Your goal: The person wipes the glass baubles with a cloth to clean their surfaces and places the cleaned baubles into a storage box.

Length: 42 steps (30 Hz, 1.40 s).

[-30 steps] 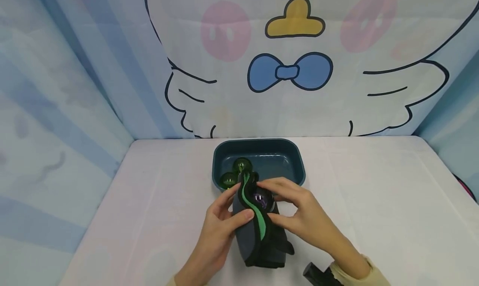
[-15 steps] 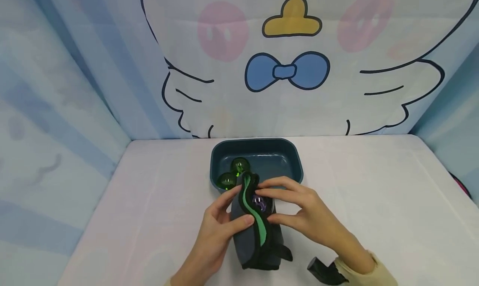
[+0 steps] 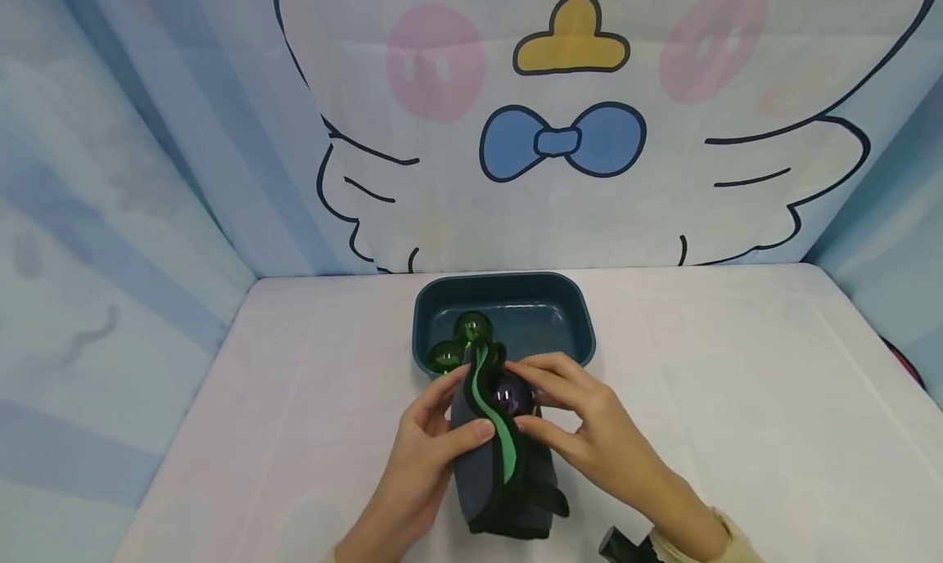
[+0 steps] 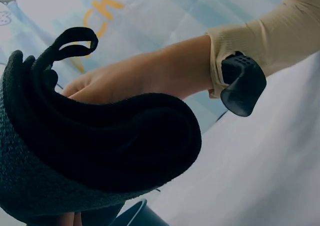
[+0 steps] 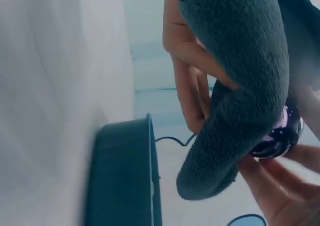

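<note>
A folded dark grey fabric piece (image 3: 475, 473) with black edging and a green stripe stands over the table, its far end overlapping the tray's near edge. My left hand (image 3: 435, 448) grips its left side, thumb on the near face. At its right side my right hand (image 3: 600, 420) pinches a shiny dark purple ball (image 3: 513, 394) against the fabric. In the right wrist view the ball (image 5: 277, 138) is partly hidden by the fuzzy fabric (image 5: 245, 61). The left wrist view shows a black loop (image 4: 75, 36) on the fabric; the ball is hidden there.
A dark teal tray (image 3: 582, 346) stands at the table's far side. Green transparent balls (image 3: 472, 326) lie in its left part, partly covered by the fabric. A printed cloth backdrop (image 3: 567, 219) rises behind the table. A black wrist device (image 3: 626, 547) sits by the right sleeve.
The right fingers covered more of the purple ball half a second ago; more of it shows now. The right hand has shifted slightly left, and the fabric slightly left and nearer.
</note>
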Available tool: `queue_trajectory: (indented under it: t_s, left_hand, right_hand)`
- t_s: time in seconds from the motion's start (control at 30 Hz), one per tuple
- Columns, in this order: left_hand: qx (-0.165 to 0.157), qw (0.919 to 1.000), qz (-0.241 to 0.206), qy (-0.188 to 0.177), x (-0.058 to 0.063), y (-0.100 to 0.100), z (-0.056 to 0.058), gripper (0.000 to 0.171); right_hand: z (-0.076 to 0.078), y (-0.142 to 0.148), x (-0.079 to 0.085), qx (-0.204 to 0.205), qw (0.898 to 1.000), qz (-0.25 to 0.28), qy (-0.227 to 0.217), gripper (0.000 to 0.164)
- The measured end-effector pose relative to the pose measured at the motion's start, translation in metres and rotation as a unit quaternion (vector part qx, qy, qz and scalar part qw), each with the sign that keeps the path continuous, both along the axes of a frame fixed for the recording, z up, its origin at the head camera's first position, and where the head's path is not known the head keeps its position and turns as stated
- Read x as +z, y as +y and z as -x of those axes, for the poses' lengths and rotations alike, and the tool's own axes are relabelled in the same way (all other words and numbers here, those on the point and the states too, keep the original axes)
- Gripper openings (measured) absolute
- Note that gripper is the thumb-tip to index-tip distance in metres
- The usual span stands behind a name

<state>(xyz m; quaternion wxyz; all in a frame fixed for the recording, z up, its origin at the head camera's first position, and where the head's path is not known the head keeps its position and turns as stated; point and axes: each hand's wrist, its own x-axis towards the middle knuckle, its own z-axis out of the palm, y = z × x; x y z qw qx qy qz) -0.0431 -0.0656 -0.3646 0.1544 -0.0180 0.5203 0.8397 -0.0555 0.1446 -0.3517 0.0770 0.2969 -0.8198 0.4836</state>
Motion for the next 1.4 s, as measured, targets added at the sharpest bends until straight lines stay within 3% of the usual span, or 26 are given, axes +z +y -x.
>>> queue_trajectory:
  t_s: [0.17, 0.33, 0.57, 0.8, 0.93, 1.07, 1.17, 1.3, 1.4]
  left_hand:
    - [-0.006, 1.0000, -0.003, -0.003, 0.002, -0.001, -0.001, 0.061]
    - [-0.014, 0.9999, -0.007, -0.002, 0.002, -0.002, -0.002, 0.059]
    - [-0.018, 0.9997, 0.006, 0.017, 0.002, -0.004, -0.003, 0.065]
    - [-0.007, 0.9982, 0.041, 0.044, -0.001, -0.004, -0.004, 0.067]
    - [-0.005, 0.9981, 0.039, 0.047, -0.003, -0.003, -0.004, 0.066]
    - [-0.010, 0.9988, 0.025, 0.042, -0.004, -0.004, -0.004, 0.066]
    - [-0.017, 0.9994, 0.009, 0.029, -0.004, -0.005, -0.005, 0.067]
    - [-0.021, 0.9995, -0.003, 0.023, -0.001, -0.005, -0.005, 0.067]
    - [-0.021, 0.9994, -0.004, 0.028, 0.000, -0.006, -0.005, 0.067]
  right_hand:
    - [0.001, 0.004, 0.008, 0.029, 0.995, -0.006, 0.100, 0.053]
    - [0.004, 0.009, 0.011, 0.075, 0.990, -0.018, 0.122, 0.055]
    - [0.007, 0.008, 0.004, 0.080, 0.994, 0.019, 0.078, 0.054]
    - [0.005, 0.002, -0.005, 0.045, 0.994, 0.081, -0.054, 0.045]
    - [0.002, 0.001, -0.005, 0.018, 0.994, 0.072, -0.083, 0.042]
    - [-0.001, 0.000, -0.005, 0.015, 0.996, 0.070, -0.050, 0.045]
    - [-0.004, 0.002, -0.004, 0.028, 0.998, 0.056, 0.004, 0.052]
    - [-0.005, 0.006, -0.001, 0.045, 0.996, 0.029, 0.071, 0.061]
    - [-0.004, 0.007, 0.000, 0.049, 0.994, 0.026, 0.095, 0.064]
